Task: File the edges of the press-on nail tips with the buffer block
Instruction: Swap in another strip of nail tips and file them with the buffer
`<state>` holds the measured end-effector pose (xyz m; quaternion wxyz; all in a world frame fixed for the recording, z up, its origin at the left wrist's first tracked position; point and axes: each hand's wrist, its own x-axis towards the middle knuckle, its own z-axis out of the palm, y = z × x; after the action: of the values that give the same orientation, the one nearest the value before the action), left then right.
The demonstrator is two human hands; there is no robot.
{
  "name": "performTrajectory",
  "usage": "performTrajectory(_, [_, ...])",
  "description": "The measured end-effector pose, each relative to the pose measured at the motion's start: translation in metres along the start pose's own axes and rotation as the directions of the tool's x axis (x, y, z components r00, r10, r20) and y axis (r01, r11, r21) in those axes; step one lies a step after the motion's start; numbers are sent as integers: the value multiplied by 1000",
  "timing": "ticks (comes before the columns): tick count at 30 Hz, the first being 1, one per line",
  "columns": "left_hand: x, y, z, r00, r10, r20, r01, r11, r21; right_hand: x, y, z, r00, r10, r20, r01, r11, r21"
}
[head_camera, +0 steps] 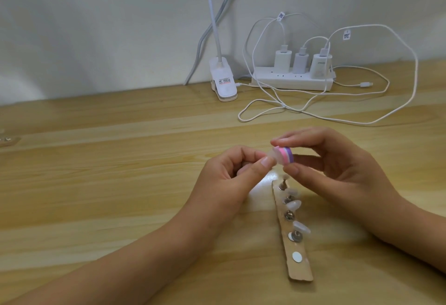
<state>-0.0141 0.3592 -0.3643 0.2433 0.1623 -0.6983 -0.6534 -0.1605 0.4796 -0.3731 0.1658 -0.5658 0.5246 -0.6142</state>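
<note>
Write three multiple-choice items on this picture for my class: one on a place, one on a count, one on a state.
1. Where does the cardboard strip lie?
A. On the table, between the forearms
B. On the lamp's base
C. Against the wall

2. How many chargers are plugged into the power strip?
A. One
B. Three
C. Five

3. What is the right hand doing?
A. Resting flat on the table
B. Pinching the buffer block
C. Hanging idle

Answers:
1 A: the strip lies flat on the wood below the raised hands.
2 B: three white plugs stand side by side.
3 B: thumb and fingers pinch the striped block next to the nail tip held by the left hand.
</note>
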Motion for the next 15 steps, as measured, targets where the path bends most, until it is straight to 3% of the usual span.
performTrajectory(8, [1, 0, 0, 1000, 5, -23, -6, 1000, -27, 2, 2, 0, 996, -81, 32, 85, 984, -158])
performTrajectory(15, [4, -3, -2, 999, -4, -33, 1, 995, -101, 4, 5, -1, 997, -78, 28, 81, 982, -173])
